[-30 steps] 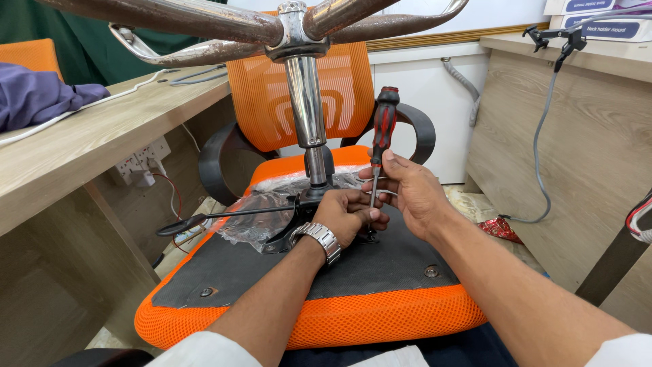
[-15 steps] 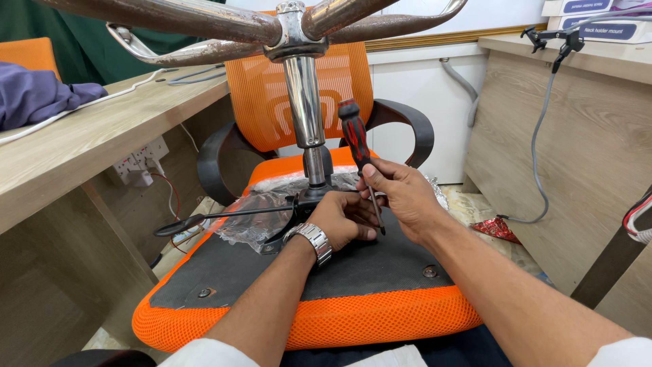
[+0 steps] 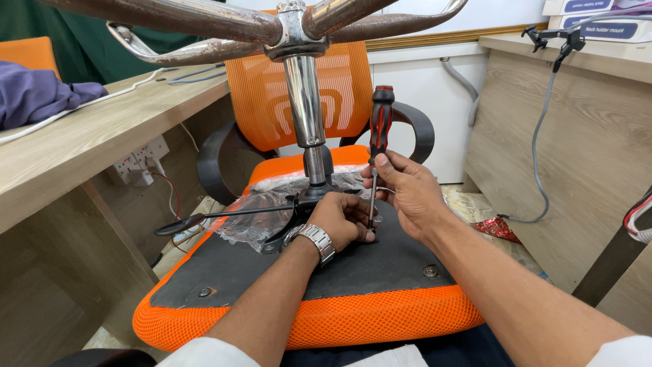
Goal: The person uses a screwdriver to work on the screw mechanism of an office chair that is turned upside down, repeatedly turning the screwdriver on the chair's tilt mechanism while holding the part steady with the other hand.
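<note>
Screwdriver upright, tip near the middle of the upturned seat.
My right hand grips its shaft; my left hand is curled beside the tip. I would judge steady downward pressure and a vertical shaft best.

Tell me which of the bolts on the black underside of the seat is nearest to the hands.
The right bolt, just below the right hand holding the screwdriver. The left bolt lies far off, near the seat's left edge.
</note>
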